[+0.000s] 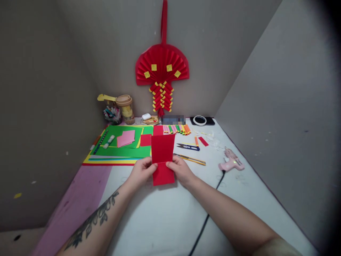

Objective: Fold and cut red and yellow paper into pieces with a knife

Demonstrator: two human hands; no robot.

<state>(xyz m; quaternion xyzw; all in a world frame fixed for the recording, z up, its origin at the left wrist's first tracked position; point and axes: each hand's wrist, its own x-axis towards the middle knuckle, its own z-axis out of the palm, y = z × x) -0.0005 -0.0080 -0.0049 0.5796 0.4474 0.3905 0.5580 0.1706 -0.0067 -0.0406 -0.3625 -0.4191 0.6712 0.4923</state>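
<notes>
Centrally, a red paper sheet (162,148) stands above the near middle of the counter (165,220), its upper part raised towards the far wall and its lower flap (163,176) bent down along a crease at the level of the hands. The left hand (142,171) pinches the sheet's left edge at that crease, thumb on the front. The right hand (181,170) grips the right edge in the same way, so the sheet sits between the two hands and touches both.

Just beyond the sheet on the left lie a small red square (145,140) and a stack of green paper (125,150) with pink pieces (126,138) on it. To the right lie a yellow pencil (190,159), blue snips (188,146) and, farther right, a pink glue gun (230,160). Rolled paper tubes (177,128) lie in a row near the far wall, where a red fan decoration (162,67) hangs.
</notes>
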